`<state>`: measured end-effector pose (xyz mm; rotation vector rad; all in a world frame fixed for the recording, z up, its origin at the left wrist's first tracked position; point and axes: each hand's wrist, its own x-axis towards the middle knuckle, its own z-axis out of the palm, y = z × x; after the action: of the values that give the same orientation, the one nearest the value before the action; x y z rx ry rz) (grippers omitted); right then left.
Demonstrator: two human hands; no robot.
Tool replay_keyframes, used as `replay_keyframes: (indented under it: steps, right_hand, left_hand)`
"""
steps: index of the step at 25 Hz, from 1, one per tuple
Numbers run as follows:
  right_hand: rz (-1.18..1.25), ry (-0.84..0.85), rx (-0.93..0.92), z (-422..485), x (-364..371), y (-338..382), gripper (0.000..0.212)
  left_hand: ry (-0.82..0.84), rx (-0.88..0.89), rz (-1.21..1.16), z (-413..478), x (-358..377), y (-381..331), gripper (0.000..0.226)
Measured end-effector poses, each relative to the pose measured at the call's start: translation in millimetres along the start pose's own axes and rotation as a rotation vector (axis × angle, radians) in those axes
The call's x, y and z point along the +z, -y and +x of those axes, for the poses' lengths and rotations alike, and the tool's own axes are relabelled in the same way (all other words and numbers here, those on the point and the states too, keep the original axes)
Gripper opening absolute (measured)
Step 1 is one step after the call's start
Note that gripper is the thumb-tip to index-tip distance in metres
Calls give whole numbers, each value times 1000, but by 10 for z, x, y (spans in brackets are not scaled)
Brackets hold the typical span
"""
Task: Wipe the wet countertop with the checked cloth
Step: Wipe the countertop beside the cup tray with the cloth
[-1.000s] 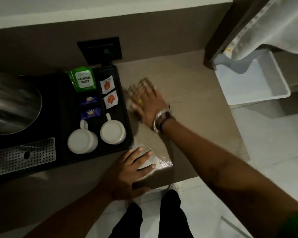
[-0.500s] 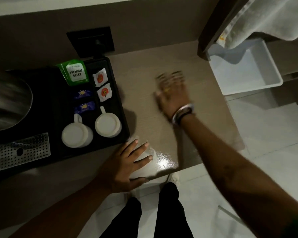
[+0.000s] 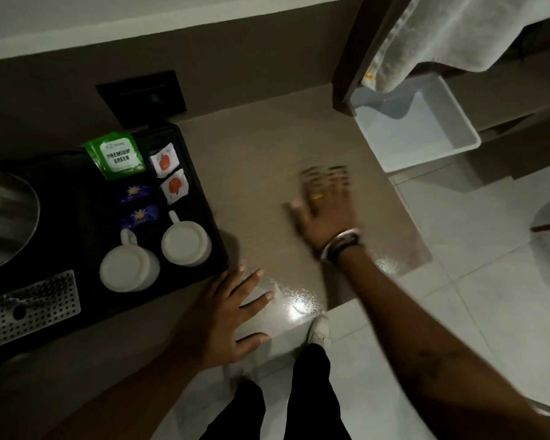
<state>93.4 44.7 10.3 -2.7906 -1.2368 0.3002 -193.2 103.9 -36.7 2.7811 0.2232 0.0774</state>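
The brown countertop [image 3: 254, 160] shows wet, shiny patches near its front edge. My right hand [image 3: 323, 214] presses flat on the checked cloth [image 3: 326, 173], of which only a blurred strip shows past my fingertips, near the counter's right side. My left hand [image 3: 226, 312] lies flat with fingers spread at the counter's front edge, just right of the black tray, holding nothing.
A black tray [image 3: 210, 217] on the left holds two upturned white cups [image 3: 186, 242], tea packets and sachets. A steel kettle [image 3: 4, 223] and drip grille [image 3: 29, 308] sit further left. A white bin [image 3: 426, 128] and hanging towel [image 3: 442, 33] are at the right.
My right hand has swept the cloth from beside the tray rightward across the counter. My left hand has stayed planted at the front edge.
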Motion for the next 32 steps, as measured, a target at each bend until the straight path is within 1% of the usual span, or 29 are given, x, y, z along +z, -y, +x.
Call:
replay_keyframes:
  steps: [1, 2, 3, 4, 5, 6, 8, 9, 10, 11, 12, 13, 14, 15, 16, 17, 18, 20, 21, 22, 23, 25, 26, 28, 30, 31, 32]
  right_hand:
    - [-3, 39, -166, -310, 157, 234, 77]
    - [-9, 76, -317, -661, 287, 315, 72]
    - [-13, 111, -397, -971, 378, 265, 68]
    - [-20, 127, -397, -1158, 372, 78, 67]
    - [-29, 120, -344, -1182, 310, -216, 68]
    - [-45, 89, -227, -1097, 214, -546, 71]
    - [-1, 39, 120, -614, -71, -1036, 78]
    - [53, -1, 240, -267, -182, -1115, 78]
    - [90, -26, 298, 59, -265, -1035, 77]
    - [76, -25, 268, 295, -269, -784, 76]
    - [52, -13, 157, 394, -193, -446, 75]
    - [37, 4, 2, 318, -72, -100, 73]
    - [27, 57, -168, 74, 60, 164, 72]
    - [-4, 96, -334, -266, 185, 264, 70]
    - [-25, 111, -420, -599, 282, 183, 70]
    - [-29, 99, -429, -785, 275, -26, 70]
    - [-28, 67, -391, -785, 206, -311, 70]
    - [-30, 39, -162, -389, -11, -760, 73]
    - [-16, 44, -43, -49, -149, -827, 75]
    - [13, 33, 30, 363, -242, -785, 77]
    - [33, 14, 40, 798, -275, -603, 78]
    - [28, 38, -75, 1448, -187, 27, 76]
    - [-6, 52, -171, 1585, -128, 333, 74]
    - [-116, 62, -435, 1357, -35, 725, 71]
    - [-176, 102, -656, 676, 96, 596, 66]
    - [-173, 127, -726, 273, 140, 371, 64]
    - [-167, 163, -756, -92, 156, 92, 64]
  left_hand:
    - [6, 1, 4, -6, -17, -5, 71]
    - [16, 6, 8, 5, -18, -12, 71]
    - [27, 1, 4, 6, -9, -12, 70]
    - [33, -10, -8, 1, -3, -4, 70]
    - [34, -15, -20, -6, 4, 0, 71]
    - [33, -13, -28, -14, 9, 0, 71]
    - [23, -11, -26, -8, 19, 1, 71]
    - [14, -10, -29, -2, 11, -10, 71]
    - [7, -5, -32, 5, -4, -21, 70]
    - [3, -3, -25, 2, -19, -31, 70]
    - [11, -7, -15, 1, -33, -38, 70]
    - [31, -18, -7, 7, -40, -40, 70]
    - [50, -31, -3, 14, -43, -37, 70]
    - [64, -41, -4, 17, -47, -33, 70]
    - [74, -42, -6, 13, -56, -31, 71]
    - [74, -31, -6, 16, -73, -32, 71]
    - [67, -20, -8, 31, -86, -31, 71]
    - [43, -20, 1, 41, -93, -23, 70]
    - [39, -19, 2, 30, -83, -21, 70]
    - [42, -11, 3, 22, -68, -13, 69]
    - [51, 3, 4, 17, -57, -8, 70]
    - [67, 7, -23, 31, -41, 10, 71]
    - [70, 1, -47, 38, -41, 19, 70]
    - [81, -9, -59, 28, -62, 11, 71]
    - [81, 7, -20, 18, -104, -14, 70]
    - [72, 14, -6, 23, -102, -27, 70]
    - [65, 12, 6, 28, -94, -36, 70]
